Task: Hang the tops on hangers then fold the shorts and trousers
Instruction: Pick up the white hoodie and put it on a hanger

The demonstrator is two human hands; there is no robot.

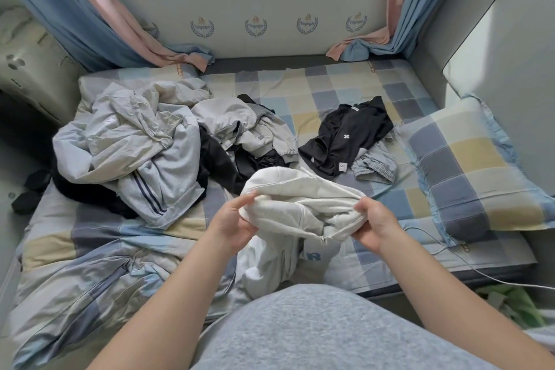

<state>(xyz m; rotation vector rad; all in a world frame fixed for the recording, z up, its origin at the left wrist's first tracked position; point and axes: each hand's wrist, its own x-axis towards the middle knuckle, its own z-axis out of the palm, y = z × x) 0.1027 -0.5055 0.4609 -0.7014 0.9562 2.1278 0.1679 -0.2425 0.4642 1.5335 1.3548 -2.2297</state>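
Both hands, left [232,221] and right [374,224], grip the white hoodie [300,198] stretched between them above the bed [345,81].

Just one cam, worn on the person's head, wide-angle so the edges bend. It faces forward and down across the bed [345,81] toward the far wall [270,0], with the left hand [235,221] and right hand [375,227] close up, low in the middle of frame.
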